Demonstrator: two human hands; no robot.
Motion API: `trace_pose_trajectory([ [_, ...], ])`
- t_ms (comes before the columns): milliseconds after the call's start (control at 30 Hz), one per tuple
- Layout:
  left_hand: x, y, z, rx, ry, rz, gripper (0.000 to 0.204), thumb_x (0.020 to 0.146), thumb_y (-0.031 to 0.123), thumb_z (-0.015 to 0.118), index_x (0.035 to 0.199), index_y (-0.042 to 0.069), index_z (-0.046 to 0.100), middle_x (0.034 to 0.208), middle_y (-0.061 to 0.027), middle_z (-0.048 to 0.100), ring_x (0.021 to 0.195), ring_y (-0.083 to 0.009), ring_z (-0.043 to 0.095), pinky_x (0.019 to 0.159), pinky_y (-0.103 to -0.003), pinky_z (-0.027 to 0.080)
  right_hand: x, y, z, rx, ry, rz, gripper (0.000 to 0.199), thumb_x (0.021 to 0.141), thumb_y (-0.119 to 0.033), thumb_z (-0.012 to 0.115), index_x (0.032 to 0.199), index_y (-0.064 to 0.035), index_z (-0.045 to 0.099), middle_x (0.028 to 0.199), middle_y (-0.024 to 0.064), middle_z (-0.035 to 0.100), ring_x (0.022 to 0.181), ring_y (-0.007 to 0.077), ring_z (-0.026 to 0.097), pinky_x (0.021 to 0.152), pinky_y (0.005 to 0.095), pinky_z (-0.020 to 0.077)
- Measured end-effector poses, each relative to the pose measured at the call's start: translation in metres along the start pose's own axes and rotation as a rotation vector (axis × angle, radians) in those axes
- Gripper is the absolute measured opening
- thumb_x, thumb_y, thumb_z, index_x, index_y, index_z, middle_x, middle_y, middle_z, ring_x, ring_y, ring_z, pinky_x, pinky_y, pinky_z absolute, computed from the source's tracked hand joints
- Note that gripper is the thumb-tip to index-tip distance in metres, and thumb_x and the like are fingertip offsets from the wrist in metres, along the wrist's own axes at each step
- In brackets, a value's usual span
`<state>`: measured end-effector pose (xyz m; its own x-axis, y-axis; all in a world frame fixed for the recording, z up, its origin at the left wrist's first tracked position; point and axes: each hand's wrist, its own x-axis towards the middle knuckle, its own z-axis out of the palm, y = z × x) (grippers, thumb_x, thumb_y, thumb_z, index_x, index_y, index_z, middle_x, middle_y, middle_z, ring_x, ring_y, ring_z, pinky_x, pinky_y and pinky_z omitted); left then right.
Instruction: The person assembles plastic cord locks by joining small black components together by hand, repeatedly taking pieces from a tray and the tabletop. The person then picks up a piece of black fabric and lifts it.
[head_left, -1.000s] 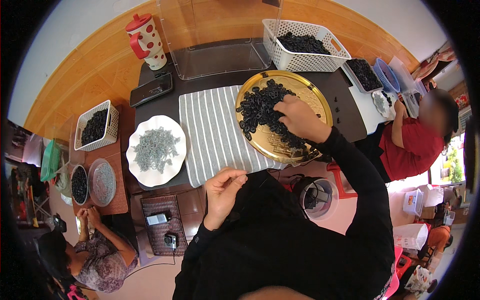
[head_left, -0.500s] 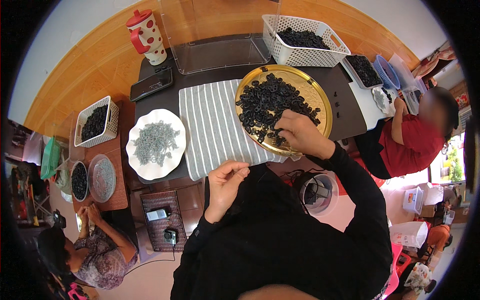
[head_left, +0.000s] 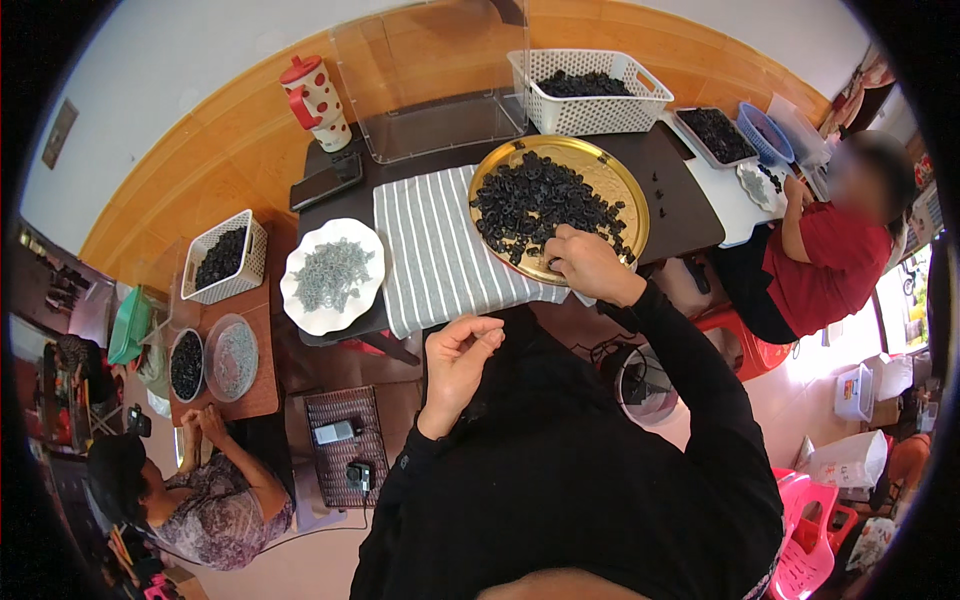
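Note:
My right hand (head_left: 597,265) reaches over the near edge of a round gold tray (head_left: 630,190), its fingers pinched together at a small black part at the rim of the pile. Small black plastic parts (head_left: 540,195), some ring-shaped, are heaped in that tray. Closer to my body, my left hand (head_left: 462,365) is raised with thumb and forefinger pressed together; whatever sits between them is too small to make out. Left of the grey striped cloth (head_left: 430,240) stands a white scalloped plate (head_left: 305,312) with a heap of small clear pieces (head_left: 333,275).
A white perforated basket (head_left: 600,112) of black parts and a clear plastic box (head_left: 430,130) stand at the back. A spotted tumbler (head_left: 320,105) and a phone (head_left: 327,182) are at the back left. Co-workers sit left (head_left: 215,510) and right (head_left: 835,250).
The view has shifted a little. My right hand has drawn slightly back toward the tray's near edge, fingers still pinched. My left hand keeps its pinch near my body.

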<state>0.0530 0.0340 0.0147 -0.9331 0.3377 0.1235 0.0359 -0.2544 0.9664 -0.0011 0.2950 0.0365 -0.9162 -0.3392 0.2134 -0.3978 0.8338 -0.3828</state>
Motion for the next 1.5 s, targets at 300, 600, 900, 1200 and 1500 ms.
trace_pose_trajectory([
  [300,0.004,-0.009,0.007,0.062,-0.016,-0.039,0.013,0.088,0.000,0.065,0.099,-0.003,0.070,0.084,-0.0029,0.066,0.072,-0.0055,0.057,0.066,-0.020,0.045,-0.002,0.002,0.000,0.163,0.095,-0.028,0.014,0.078,-0.002,0.060,0.092,-0.0003,0.064,0.085,0.0164,0.059,0.078,0.0360,0.059,0.069,0.0423,0.0476],
  [600,0.041,-0.006,0.021,-0.071,0.123,0.033,0.016,0.091,0.002,0.064,0.105,-0.002,0.069,0.086,-0.0029,0.066,0.071,-0.0073,0.058,0.065,-0.021,0.048,-0.002,-0.063,0.014,0.789,0.248,0.001,0.019,0.082,0.006,0.064,0.099,-0.0004,0.060,0.078,0.0037,0.060,0.067,0.0084,0.057,0.058,0.0229,0.0455],
  [900,0.060,-0.002,-0.004,0.003,0.235,0.015,0.008,0.088,0.002,0.067,0.095,0.000,0.071,0.079,-0.0016,0.068,0.065,-0.0072,0.060,0.057,-0.020,0.045,0.011,-0.043,0.005,0.212,0.529,-0.105,0.012,0.075,0.004,0.063,0.086,0.0001,0.061,0.080,0.0124,0.062,0.076,0.0316,0.061,0.067,0.0383,0.0482],
  [1200,0.080,-0.016,-0.021,0.911,0.266,0.369,0.016,0.078,-0.004,0.065,0.093,0.000,0.070,0.080,-0.0098,0.062,0.080,-0.0265,0.056,0.071,-0.036,0.045,0.019,-0.039,0.012,-0.304,0.232,-0.139,0.015,0.073,-0.005,0.057,0.088,-0.0025,0.058,0.076,0.0095,0.058,0.079,0.0277,0.055,0.071,0.0382,0.0438],
  [1500,0.072,0.000,0.001,0.982,0.338,0.542,0.025,0.077,-0.006,0.063,0.101,-0.003,0.066,0.096,-0.0150,0.059,0.094,-0.0324,0.053,0.078,-0.038,0.045,0.021,-0.026,0.016,-0.193,0.265,-0.087,0.028,0.073,-0.001,0.057,0.101,0.0011,0.058,0.082,0.0135,0.059,0.081,0.0310,0.057,0.074,0.0416,0.0466],
])
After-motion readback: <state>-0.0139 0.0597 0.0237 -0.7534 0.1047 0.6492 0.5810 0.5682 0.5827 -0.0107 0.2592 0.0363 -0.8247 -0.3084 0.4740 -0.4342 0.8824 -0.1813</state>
